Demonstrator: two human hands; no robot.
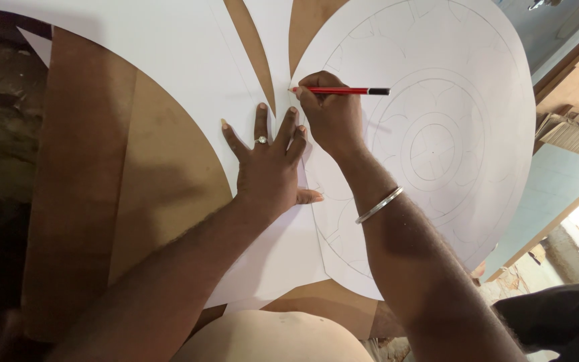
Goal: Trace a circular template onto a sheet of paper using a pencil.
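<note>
The red pencil (340, 90) sits pinched in the fingers of my right hand (330, 117), lying nearly level with its black end pointing right and its tip touching the left edge of the round white sheet (477, 80) that bears a faint drawn pattern of rings and petals. My left hand (269, 167) lies flat just beside it, fingers spread apart and pressing the plain white sheet (162, 74) down onto the brown board (122, 201), a ring (261, 140) on one finger and a metal bangle (378, 204) on my right wrist.
</note>
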